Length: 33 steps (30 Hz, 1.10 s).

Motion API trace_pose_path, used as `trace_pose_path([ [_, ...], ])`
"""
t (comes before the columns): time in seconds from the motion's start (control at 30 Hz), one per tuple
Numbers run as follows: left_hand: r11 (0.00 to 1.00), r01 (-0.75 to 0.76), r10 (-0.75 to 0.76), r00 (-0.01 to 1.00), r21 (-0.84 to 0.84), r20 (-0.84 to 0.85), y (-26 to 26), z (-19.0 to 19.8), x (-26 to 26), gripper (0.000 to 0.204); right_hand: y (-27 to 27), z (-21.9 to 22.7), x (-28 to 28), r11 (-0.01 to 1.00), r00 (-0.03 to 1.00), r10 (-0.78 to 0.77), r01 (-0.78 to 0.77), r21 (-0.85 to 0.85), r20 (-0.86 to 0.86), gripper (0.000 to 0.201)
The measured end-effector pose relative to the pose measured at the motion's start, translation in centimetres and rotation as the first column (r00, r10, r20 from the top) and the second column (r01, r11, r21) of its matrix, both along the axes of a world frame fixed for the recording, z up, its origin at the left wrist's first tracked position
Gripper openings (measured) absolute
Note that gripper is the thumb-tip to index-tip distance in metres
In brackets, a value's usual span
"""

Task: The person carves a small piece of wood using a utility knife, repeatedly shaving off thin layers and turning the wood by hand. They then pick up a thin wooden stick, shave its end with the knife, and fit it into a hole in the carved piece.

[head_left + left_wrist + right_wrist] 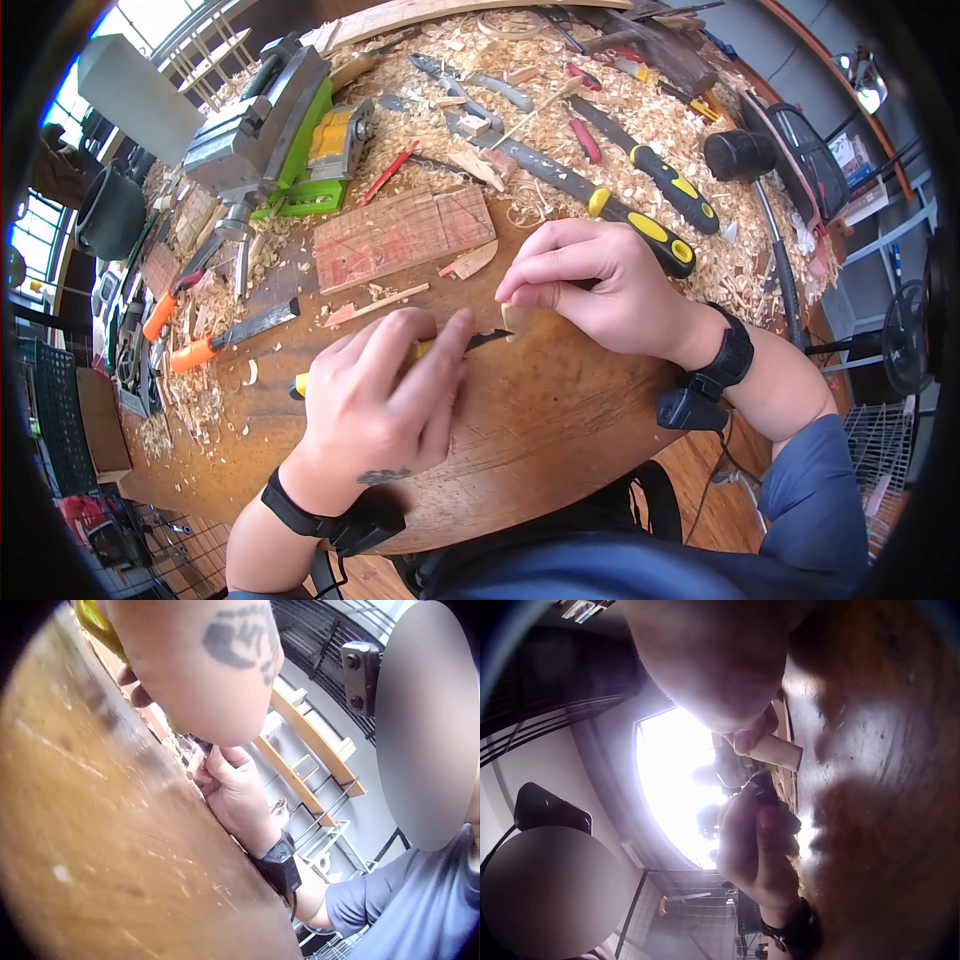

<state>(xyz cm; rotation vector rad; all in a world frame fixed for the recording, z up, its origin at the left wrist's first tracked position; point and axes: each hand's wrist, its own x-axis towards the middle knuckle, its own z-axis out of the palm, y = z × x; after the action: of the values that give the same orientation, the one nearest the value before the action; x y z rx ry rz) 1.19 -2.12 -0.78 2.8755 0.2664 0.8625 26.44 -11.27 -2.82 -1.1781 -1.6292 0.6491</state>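
Hands both occupied, close together above the bench. Left hand curls round a knife, yellow handle in the grip, dark blade pointing rightward. Just beside the tip, a small wood piece; contact with the blade, cannot tell. Right hand pinches that piece between thumb and fingers. Wood looks light, stiff, dry, little prone to slip, perhaps splitting along the grain; best held at the end away from the edge.
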Motion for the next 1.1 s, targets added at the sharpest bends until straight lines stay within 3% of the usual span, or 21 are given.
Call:
trace_pose_path([
  [0.1,1.000,0.024,-0.024,0.999,0.003,0.028,0.3,-0.2,0.0,0.056,0.0,-0.1,-0.1,0.999,1.000,0.018,-0.018,0.047,0.006,0.016],
  [0.5,0.984,0.009,-0.018,0.999,0.176,0.049,0.5,-0.3,0.0,0.056,0.1,-0.5,0.0,0.999,1.000,0.021,-0.021,0.050,-0.008,0.022],
  [0.73,0.987,0.027,-0.027,1.000,0.156,-0.005,0.3,-1.0,-0.2,0.057,0.2,-0.7,-0.2,0.999,0.999,0.018,-0.016,0.037,-0.051,0.020],
  [1.1,0.979,0.036,-0.012,0.993,0.201,-0.118,-0.5,0.0,0.2,0.038,0.1,-0.4,-0.2,0.999,1.000,0.020,-0.020,0.029,-0.003,0.018],
])
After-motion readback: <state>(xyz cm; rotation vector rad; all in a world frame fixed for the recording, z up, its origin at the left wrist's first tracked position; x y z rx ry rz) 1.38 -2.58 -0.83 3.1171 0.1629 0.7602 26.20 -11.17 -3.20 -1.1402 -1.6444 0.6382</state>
